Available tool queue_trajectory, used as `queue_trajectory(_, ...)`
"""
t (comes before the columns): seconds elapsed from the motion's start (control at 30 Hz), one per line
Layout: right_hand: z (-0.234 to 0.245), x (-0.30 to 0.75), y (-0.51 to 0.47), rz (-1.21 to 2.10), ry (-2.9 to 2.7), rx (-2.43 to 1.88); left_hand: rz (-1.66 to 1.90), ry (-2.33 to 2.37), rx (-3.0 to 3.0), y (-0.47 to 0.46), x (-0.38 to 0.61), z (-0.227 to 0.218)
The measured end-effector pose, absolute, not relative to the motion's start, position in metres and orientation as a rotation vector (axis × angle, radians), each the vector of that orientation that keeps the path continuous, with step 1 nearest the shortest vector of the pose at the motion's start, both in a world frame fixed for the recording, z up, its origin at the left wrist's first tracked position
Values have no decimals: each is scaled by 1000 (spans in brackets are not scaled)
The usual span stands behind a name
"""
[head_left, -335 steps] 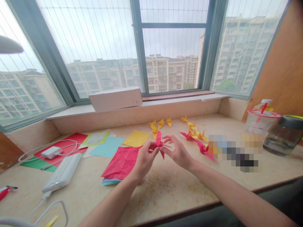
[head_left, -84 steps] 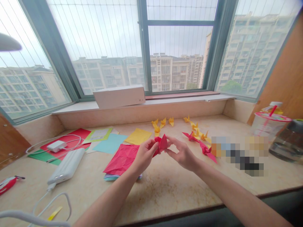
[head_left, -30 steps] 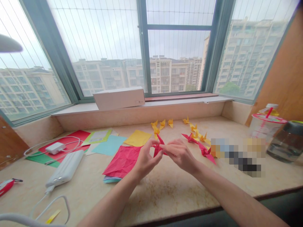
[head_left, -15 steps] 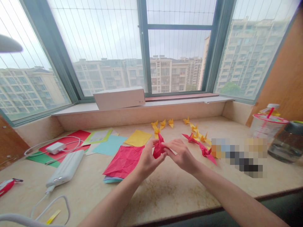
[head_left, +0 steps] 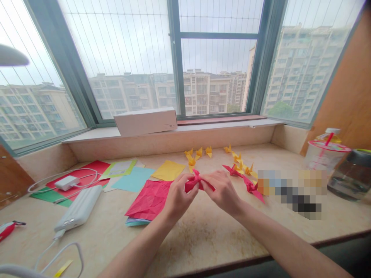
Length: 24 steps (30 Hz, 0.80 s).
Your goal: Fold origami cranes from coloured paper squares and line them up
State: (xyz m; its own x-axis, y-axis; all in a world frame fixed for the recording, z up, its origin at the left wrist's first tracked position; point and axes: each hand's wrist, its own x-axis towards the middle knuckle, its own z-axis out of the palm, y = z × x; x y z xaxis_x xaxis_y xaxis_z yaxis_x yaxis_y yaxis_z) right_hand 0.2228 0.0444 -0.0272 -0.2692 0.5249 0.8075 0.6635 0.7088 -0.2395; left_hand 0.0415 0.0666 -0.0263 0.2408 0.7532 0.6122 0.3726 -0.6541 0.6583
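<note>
Between my two hands is a red origami crane (head_left: 197, 178), pinched from both sides above the tabletop. My left hand (head_left: 182, 195) grips its left side, thumb and fingers closed on the paper. On the other side, my right hand (head_left: 222, 189) has thumb and fingers closed on its right part. The fingers hide much of the folds. Just left of my left hand lies a creased red paper sheet (head_left: 149, 200) on top of a small stack. Two finished red cranes (head_left: 251, 186) rest to the right of my right hand.
Several yellow cranes (head_left: 208, 151) stand towards the back. Coloured paper (head_left: 135, 178), a white power bank (head_left: 79, 208) and a charger (head_left: 67, 182) with cable lie at left. A lidded cup (head_left: 327, 154) and a dark bottle (head_left: 352, 175) stand at right. A white box (head_left: 146, 121) sits on the sill.
The red crane has been turned and spread between my fingers, its upright point now lower and its right part pulled out sideways. My right hand has tilted its fingers downward.
</note>
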Motion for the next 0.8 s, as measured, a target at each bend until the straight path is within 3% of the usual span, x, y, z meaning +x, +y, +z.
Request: queue_trajectory(0.8, -28, 216, 39, -317, -1838, -859, 1512, 928, 2426, 60, 41, -30)
